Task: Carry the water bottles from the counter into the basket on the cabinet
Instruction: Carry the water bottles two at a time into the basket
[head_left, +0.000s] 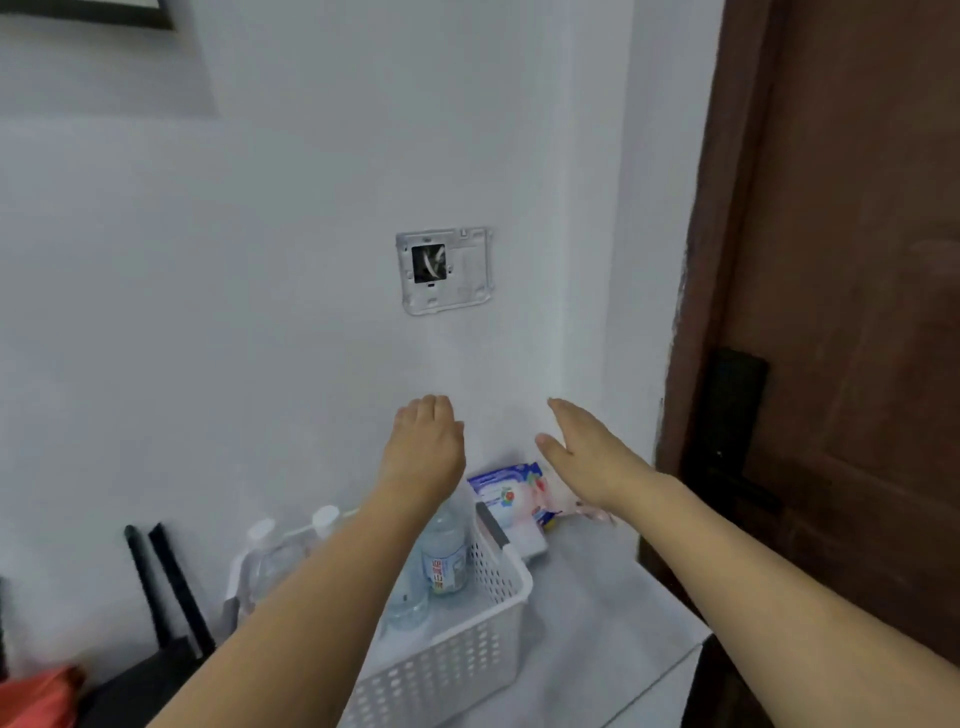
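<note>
A white perforated basket (467, 660) stands on the white cabinet top (613, 623). Several clear water bottles stand in it: one with a labelled body (444, 551) by the right wall, two with white caps (291, 540) at the back left, partly hidden by my left forearm. My left hand (423, 441) is raised above the basket's far end, fingers loosely curled, holding nothing. My right hand (587, 452) is stretched flat and open, above and to the right of the basket.
A pack of wet wipes (514, 493) lies behind the basket against the white wall. A brown door (841, 312) with a black lock stands at the right. Black router antennas (161, 587) and a red object (36, 696) sit at the lower left.
</note>
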